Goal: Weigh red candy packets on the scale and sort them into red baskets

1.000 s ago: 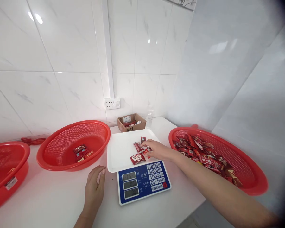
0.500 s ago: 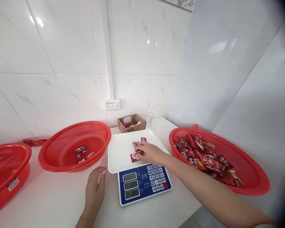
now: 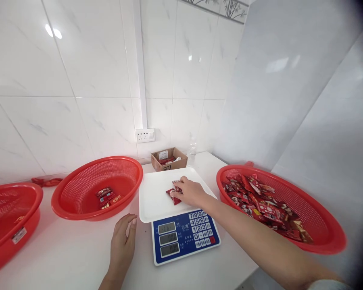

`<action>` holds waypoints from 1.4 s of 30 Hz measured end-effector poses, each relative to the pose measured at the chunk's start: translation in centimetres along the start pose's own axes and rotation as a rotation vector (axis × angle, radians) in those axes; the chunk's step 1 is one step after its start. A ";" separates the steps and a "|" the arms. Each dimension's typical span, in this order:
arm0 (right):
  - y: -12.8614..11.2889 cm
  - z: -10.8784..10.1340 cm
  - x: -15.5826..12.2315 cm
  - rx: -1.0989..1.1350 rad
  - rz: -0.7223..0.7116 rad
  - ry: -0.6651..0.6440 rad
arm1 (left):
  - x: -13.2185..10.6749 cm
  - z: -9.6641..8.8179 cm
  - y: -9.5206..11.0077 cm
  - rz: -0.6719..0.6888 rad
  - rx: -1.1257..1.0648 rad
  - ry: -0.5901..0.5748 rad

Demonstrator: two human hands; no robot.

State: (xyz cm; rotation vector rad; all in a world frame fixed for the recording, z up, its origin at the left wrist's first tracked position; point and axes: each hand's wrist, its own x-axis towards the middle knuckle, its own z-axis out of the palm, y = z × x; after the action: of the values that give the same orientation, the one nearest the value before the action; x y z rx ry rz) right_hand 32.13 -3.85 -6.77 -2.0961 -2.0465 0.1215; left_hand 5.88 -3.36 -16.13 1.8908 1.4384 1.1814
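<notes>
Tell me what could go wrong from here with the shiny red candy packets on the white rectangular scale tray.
A packet could slip, since the bare right hand has its fingertips at the shiny red candy packets on the smooth white rectangular tray. The right forearm passes close to the blue scale panel, so it might press a key. It also reaches past the round red plastic basket heaped with packets; a bump might spill some.
</notes>
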 end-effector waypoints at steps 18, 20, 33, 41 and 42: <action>3.9 -1.1 -0.1 0.235 0.036 -0.022 | 0.0 0.2 -0.6 -0.008 -0.010 0.011; 4.2 -1.3 -0.8 0.280 0.039 0.013 | 0.0 0.2 -0.5 -0.008 -0.010 0.010; 3.4 -1.2 -3.3 0.456 0.051 0.081 | 0.0 0.2 -0.7 -0.023 -0.026 -0.002; 2.8 -1.5 -3.1 0.398 0.024 0.167 | 0.0 0.0 -0.2 -0.037 -0.040 0.011; 2.9 -1.6 -3.4 0.367 0.035 0.157 | 0.0 0.0 -0.2 -0.035 -0.041 0.012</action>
State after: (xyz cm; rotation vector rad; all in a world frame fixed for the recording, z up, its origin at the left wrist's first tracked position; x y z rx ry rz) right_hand 35.20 -7.44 -6.13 -1.8525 -1.7445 0.3022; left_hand 5.81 -3.31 -16.29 1.8265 1.4371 1.1982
